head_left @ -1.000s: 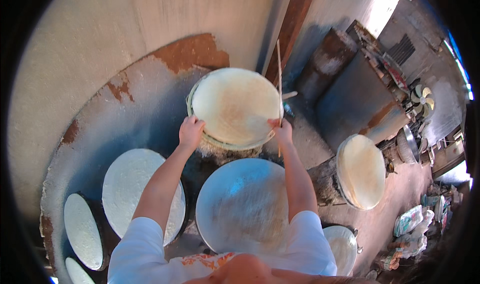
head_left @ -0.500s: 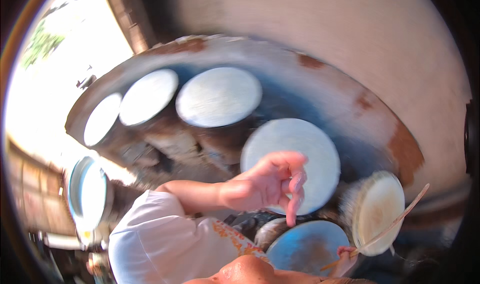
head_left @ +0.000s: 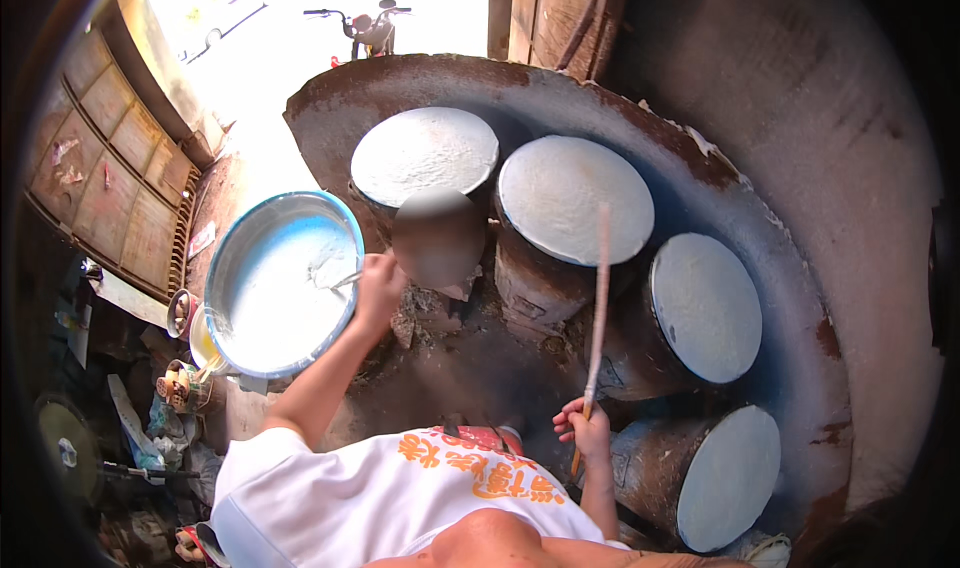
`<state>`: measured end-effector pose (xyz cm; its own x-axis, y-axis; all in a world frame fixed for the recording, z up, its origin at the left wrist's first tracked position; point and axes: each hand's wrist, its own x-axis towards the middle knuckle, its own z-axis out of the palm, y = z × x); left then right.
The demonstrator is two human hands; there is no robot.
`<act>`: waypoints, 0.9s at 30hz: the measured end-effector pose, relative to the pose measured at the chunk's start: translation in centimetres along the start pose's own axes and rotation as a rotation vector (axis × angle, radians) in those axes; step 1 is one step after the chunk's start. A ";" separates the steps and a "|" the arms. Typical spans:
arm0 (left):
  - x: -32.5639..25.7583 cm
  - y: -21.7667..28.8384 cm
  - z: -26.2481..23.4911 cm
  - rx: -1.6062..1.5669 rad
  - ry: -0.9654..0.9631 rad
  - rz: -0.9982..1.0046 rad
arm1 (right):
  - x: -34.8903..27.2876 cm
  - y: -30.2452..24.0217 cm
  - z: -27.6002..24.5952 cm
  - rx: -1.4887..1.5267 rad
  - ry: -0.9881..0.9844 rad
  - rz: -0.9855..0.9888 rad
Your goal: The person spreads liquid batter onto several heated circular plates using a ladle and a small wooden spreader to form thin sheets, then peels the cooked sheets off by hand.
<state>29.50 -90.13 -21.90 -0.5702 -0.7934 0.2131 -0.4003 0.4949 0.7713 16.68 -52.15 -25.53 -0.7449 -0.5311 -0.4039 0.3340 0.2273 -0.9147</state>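
My left hand (head_left: 380, 290) is closed around the pale handle of a ladle (head_left: 345, 281). The ladle's bowl dips into white batter (head_left: 270, 313) inside a large blue-rimmed basin (head_left: 352, 230). My right hand (head_left: 587, 426) grips a long thin wooden stick (head_left: 600, 318), held upright with its tip over a round griddle (head_left: 570, 193) coated in white. Beside it, further left, another white-coated griddle (head_left: 425, 156) sits near the basin. Two more griddles (head_left: 706, 308) (head_left: 730, 478) curve round to my right, both coated pale white.
A low curved wall (head_left: 790, 258) with a worn rim runs behind the griddles. Small pots and containers (head_left: 185, 386) stand beside the basin. A metal gate (head_left: 110, 158) is at the left, and a bicycle-like vehicle (head_left: 370, 33) stands outside. A blurred round patch hides part of the stove front.
The view has turned left. My left hand, open over a griddle earlier, now holds the ladle in the basin. My right hand still holds the stick, now more upright.
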 end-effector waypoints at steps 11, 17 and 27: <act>0.6 -26.8 -1.6 0.018 0.072 -1.002 | 21.7 -3.1 33.3 -0.984 -0.737 -0.555; -0.8 -24.4 -10.0 -0.561 0.154 -1.134 | 21.8 -3.4 46.5 -1.446 -0.784 -0.407; 2.7 -31.3 -14.1 -0.875 0.211 -1.066 | 20.7 -7.7 44.9 -1.380 -0.689 -0.456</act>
<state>50.65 -112.74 -37.02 -0.1294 -0.7195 -0.6823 0.0497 -0.6920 0.7202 24.70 -101.55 -26.52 -0.1150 -0.9188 -0.3775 -0.8665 0.2787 -0.4142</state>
